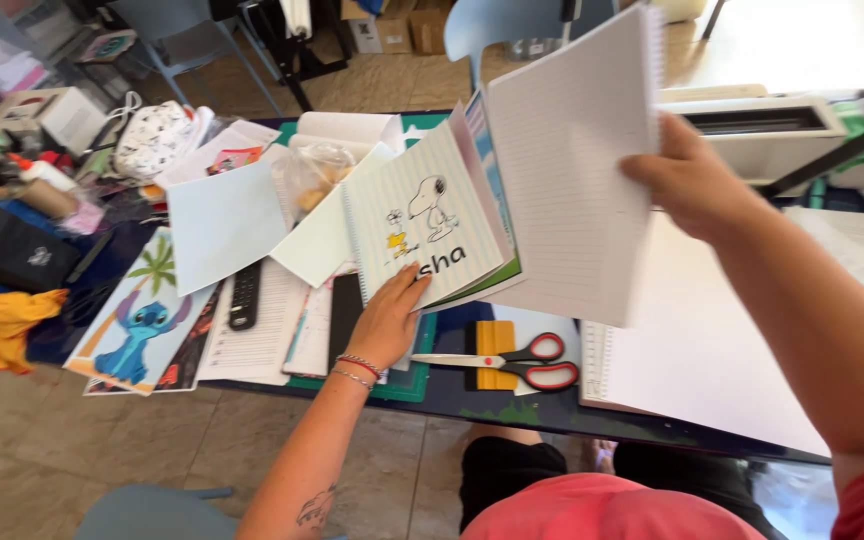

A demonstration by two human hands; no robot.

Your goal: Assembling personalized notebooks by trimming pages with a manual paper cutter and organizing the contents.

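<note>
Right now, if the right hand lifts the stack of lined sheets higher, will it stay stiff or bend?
The stack of lined sheets probably flexes: the right hand grips only one edge. It looks thin, so likely light. Loose sheets might slide apart.

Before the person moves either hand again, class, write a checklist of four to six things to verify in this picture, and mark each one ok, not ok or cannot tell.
1. Left hand rests flat on the striped notebook cover, pressing its lower edge: ok.
2. Right hand grips the lifted lined pages at their right edge: ok.
3. Lined pages are raised off the cover, not lying flat: ok.
4. Scissors lie shut on the table, apart from both hands: ok.
5. Cover sits flat on the table: not ok, it tilts over other sheets.
6. Spiral binding joins the pages and cover: cannot tell.
</note>
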